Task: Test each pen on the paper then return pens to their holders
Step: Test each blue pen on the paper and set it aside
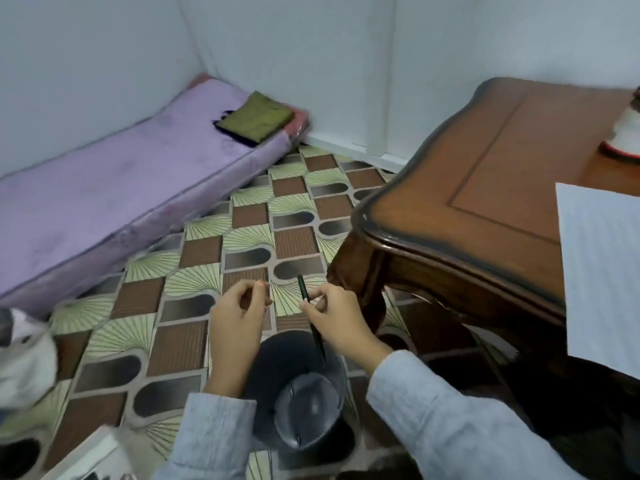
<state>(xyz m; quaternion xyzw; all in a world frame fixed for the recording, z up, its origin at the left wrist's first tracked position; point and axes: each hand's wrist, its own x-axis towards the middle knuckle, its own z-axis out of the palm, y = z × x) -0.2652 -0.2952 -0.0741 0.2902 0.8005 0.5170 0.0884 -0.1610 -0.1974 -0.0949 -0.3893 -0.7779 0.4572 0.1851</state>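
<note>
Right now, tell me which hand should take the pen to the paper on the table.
Right. The right hand pinches the dark pen, and the paper lies on the wooden table on that same side. The left hand sits farther from the table and holds no pen.

Paper [602, 271] at three o'clock runs off the edge; I can't tell where the pen [303, 289] ends against the bin [277, 355].

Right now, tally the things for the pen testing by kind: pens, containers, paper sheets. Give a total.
dark slim pen, in the right hand: 1
dark round container on the floor: 1
white lined paper sheet on the table: 1
Total: 3
</note>
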